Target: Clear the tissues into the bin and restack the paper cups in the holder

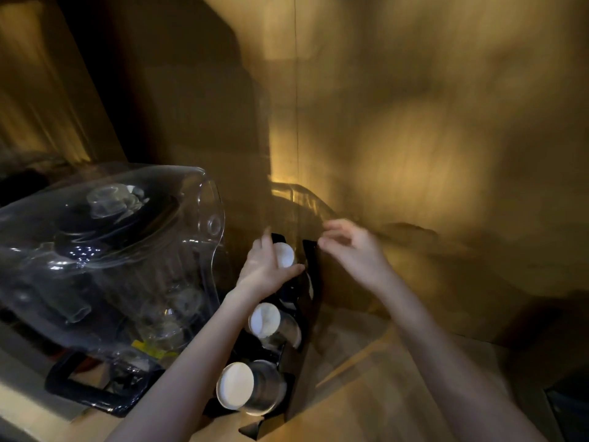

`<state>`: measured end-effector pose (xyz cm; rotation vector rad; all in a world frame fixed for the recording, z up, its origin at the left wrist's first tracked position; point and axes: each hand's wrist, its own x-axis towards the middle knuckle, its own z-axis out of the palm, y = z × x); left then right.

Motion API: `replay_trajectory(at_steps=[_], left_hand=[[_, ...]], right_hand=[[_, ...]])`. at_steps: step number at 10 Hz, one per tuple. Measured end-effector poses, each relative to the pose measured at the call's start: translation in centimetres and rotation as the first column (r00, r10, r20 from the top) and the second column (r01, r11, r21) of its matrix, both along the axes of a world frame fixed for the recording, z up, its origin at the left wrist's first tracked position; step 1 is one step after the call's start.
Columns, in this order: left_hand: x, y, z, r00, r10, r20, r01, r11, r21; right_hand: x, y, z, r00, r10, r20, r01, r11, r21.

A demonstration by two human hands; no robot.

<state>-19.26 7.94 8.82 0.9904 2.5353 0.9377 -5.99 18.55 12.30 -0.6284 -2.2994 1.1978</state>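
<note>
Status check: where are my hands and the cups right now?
Left hand gripping top paper cup at black holder. Right hand open, beside holder. Clear dome cover close on left.

clear domed cover (105, 250) | over dark tray (79, 386) | wooden wall (430, 122) behind

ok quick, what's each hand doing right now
Left hand: grip closed on the top stack of paper cups in the black holder.
Right hand: open, fingers loosely curled, holding nothing, above the holder.
</note>
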Motion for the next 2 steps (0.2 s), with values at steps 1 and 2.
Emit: replay_trajectory(at_steps=[1, 2], left_hand=[[0.6, 0.3, 3.4, 0.990, -0.021, -0.142, 0.028, 0.998, 0.049], [1.1, 1.0, 8.5, 0.979, -0.070, -0.190, 0.109, 0.973, 0.201]], right_hand=[[5.1, -0.8, 6.7, 0.859, -0.165, -0.485, 0.086, 0.980, -0.180], [12.2, -3.1, 13.5, 0.544, -0.140, -0.827, -0.057, 0.977, -0.203]])
